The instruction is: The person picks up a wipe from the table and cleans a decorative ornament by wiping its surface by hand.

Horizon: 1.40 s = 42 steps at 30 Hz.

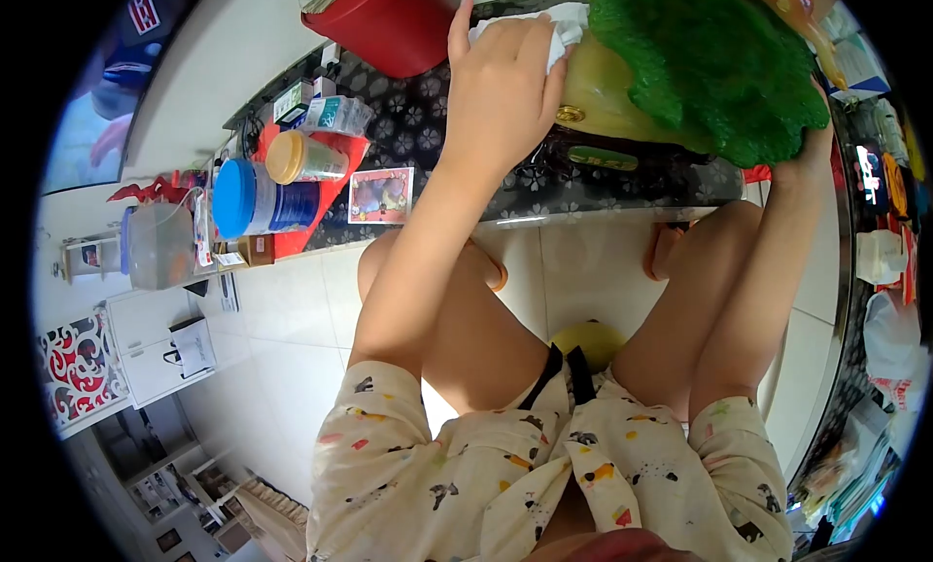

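White cloth (569,20) beneath the left grip (501,93)

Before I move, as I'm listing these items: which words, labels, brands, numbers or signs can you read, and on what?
None can be read.
Plaque by the green ornament: blurred.
Green-and-white box: too small.
Blue-lidded jar: too blurred.
White bag: red lettering blurred.

- Left hand (501,90): fingers spread over white cloth (571,25), between red bin (384,22) and green ornament (709,76).
- Right hand (812,152): partly hidden, at the ornament's right edge.
- Dark counter (413,115): 1 blue-lidded jar (282,200) and 1 yellow-lidded jar (316,161), near 1 picture card (380,194).
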Each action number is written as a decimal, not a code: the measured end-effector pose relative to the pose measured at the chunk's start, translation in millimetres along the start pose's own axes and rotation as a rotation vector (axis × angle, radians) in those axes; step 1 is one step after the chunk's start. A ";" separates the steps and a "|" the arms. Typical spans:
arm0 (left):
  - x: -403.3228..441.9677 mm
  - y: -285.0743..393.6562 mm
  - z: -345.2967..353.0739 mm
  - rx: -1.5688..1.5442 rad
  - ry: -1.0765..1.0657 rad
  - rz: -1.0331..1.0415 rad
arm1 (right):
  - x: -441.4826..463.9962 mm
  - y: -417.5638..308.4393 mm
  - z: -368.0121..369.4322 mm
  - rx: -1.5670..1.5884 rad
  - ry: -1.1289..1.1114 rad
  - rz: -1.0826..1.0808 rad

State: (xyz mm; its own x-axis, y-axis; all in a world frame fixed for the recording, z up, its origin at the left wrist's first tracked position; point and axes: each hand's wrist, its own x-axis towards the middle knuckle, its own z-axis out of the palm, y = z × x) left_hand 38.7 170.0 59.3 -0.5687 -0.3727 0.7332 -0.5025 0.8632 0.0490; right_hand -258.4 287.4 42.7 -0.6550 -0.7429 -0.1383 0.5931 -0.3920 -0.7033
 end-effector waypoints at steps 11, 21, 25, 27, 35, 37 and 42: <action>-19.6 40.7 4.2 0.099 -0.045 -0.072 | 9.1 -0.5 -17.7 0.020 -0.161 0.018; -31.1 42.3 7.2 0.020 0.007 -0.102 | -8.0 0.0 5.4 0.026 -0.007 0.030; -34.6 38.4 5.8 0.012 0.036 -0.071 | -5.9 1.9 4.9 0.009 -0.008 -0.029; -37.7 37.6 5.3 0.013 0.042 -0.061 | -3.2 2.3 1.8 0.015 -0.028 -0.041; -52.4 34.4 7.2 0.055 0.090 -0.044 | 2.1 1.8 -4.0 0.040 -0.074 0.018; -56.5 32.0 6.5 0.051 0.080 -0.044 | 2.5 2.1 -3.9 0.045 -0.088 0.023; -64.4 31.0 -0.2 -0.003 0.018 -0.076 | 6.4 1.5 -10.5 0.057 -0.141 0.033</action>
State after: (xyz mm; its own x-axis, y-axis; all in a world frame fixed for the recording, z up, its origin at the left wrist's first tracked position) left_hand 59.8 220.8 13.8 -0.5169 -0.4311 0.7396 -0.5419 0.8336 0.1072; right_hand -266.6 287.8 33.5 -0.5644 -0.8234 -0.0586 0.6418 -0.3930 -0.6585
